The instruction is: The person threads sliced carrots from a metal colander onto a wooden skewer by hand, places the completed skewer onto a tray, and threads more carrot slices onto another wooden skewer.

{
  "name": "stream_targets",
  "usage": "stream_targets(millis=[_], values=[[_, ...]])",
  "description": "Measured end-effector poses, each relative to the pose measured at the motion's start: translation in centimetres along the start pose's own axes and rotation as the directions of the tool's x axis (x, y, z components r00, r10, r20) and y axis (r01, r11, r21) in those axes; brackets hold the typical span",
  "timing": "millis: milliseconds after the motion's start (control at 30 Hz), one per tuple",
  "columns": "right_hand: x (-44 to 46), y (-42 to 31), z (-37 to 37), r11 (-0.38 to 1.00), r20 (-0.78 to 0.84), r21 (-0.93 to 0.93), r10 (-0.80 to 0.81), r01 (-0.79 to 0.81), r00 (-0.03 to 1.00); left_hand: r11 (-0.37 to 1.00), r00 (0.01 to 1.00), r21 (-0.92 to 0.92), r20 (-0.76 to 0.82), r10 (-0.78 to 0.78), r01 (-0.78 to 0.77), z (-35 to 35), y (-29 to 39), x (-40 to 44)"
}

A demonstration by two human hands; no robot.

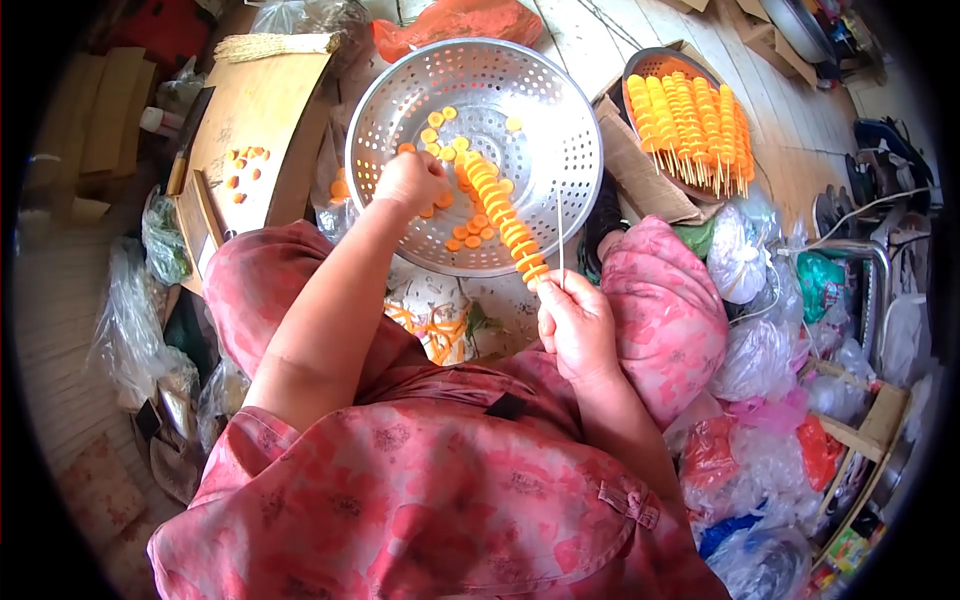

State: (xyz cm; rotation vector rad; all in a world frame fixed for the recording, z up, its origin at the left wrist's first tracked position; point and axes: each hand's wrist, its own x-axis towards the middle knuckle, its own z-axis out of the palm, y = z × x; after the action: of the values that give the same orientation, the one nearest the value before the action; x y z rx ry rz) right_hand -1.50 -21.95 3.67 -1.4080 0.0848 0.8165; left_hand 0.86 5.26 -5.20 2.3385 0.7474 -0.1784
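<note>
A perforated metal colander (575,150) stands between my knees, with loose carrot slices (473,237) scattered inside. My left hand (411,182) is over its left side, fingers curled together near the slices; whatever they pinch is hidden. Closed round the lower end of a skewer of carrot slices (505,220), my right hand (578,322) sits by the colander's near rim. That skewer slants up and left, its far end reaching over the loose slices. A thin bare stick (560,228) also rises from the right hand's grip.
At the back right, an oval basket (632,62) holds several filled skewers (690,120) beside cardboard (640,170). A wooden board (265,100) on the left bears small orange pieces and a bundle of sticks (275,46). Plastic bags (750,360) crowd the right side.
</note>
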Motion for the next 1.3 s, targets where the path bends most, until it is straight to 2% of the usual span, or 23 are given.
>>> stream_targets(millis=[33, 67, 133, 300, 367, 400, 433, 467, 500, 533, 600, 867, 1033, 1133, 1300], values=[[0.0, 0.0, 0.0, 1.0, 0.004, 0.003, 0.01, -0.01, 1.0, 0.997, 0.99, 0.037, 0.116, -0.077, 0.073, -0.1, 1.0, -0.8], [0.0, 0.0, 0.1, 1.0, 0.001, 0.003, 0.013, -0.013, 1.0, 0.997, 0.99, 0.036, 0.12, -0.076, 0.072, 0.6, 0.8, -0.9], [-0.1, -0.1, 0.1, 1.0, 0.005, -0.004, 0.024, -0.024, 1.0, 0.962, 0.999, 0.271, -0.01, 0.047, -0.042, 2.0, 0.4, -1.1], [0.0, 0.1, 0.1, 1.0, 0.008, -0.021, 0.009, -0.009, 1.0, 0.968, 0.991, 0.246, 0.134, 0.005, -0.038, 1.0, 0.3, -0.2], [-0.1, 0.1, 0.0, 1.0, 0.01, -0.023, 0.006, -0.006, 1.0, 0.968, 0.941, -0.14, 0.299, -0.159, 0.208, -0.5, 1.4, -0.7], [-0.2, 0.0, -0.1, 0.999, 0.025, -0.035, 0.017, -0.016, 1.0, 0.969, 0.941, -0.138, 0.298, -0.158, 0.207, -0.6, 1.6, -0.7], [-0.3, 0.0, -0.1, 0.999, 0.039, -0.048, 0.027, -0.026, 0.999, 0.812, 0.948, -0.504, 0.263, -0.179, 0.293, -0.7, 1.8, -0.8], [-0.4, 0.0, -0.2, 0.999, 0.04, -0.048, 0.025, -0.023, 0.999, 0.524, 0.948, -0.792, 0.236, -0.211, 0.314, -0.7, 1.9, -0.9], [-0.5, 0.0, -0.2, 0.998, 0.045, -0.054, 0.03, -0.027, 0.999, 0.42, 0.948, -0.853, 0.243, -0.205, 0.309, -1.0, 1.7, -0.7], [-0.6, 0.0, -0.1, 0.998, 0.051, -0.062, 0.034, -0.031, 0.998, 0.421, 0.949, -0.854, 0.237, -0.206, 0.305, -1.3, 1.9, -0.9], [-0.6, 0.0, -0.1, 0.997, 0.054, -0.067, 0.027, -0.024, 0.998, 0.235, 0.954, -0.937, 0.213, -0.209, 0.26, -2.0, 2.4, -1.4], [-0.7, 0.1, -0.2, 0.997, 0.075, -0.078, 0.018, -0.012, 0.997, 0.181, 0.953, -0.953, 0.2, -0.226, 0.243, -2.2, 2.2, -1.4], [-0.7, 0.0, -0.2, 0.996, 0.082, -0.086, 0.008, -0.001, 0.997, 0.303, 0.976, -0.932, 0.156, -0.153, 0.197, -2.4, 2.9, -1.8], [-0.6, 0.0, -0.3, 0.995, 0.072, -0.095, -0.005, 0.012, 0.997, 0.248, 0.972, -0.94, 0.217, -0.09, 0.233, -2.8, 3.5, -2.2], [-0.6, -0.2, -0.1, 0.997, 0.049, -0.074, -0.011, 0.015, 0.999, 0.295, 0.965, -0.919, 0.25, -0.08, 0.262, -2.2, 3.7, -2.2]])
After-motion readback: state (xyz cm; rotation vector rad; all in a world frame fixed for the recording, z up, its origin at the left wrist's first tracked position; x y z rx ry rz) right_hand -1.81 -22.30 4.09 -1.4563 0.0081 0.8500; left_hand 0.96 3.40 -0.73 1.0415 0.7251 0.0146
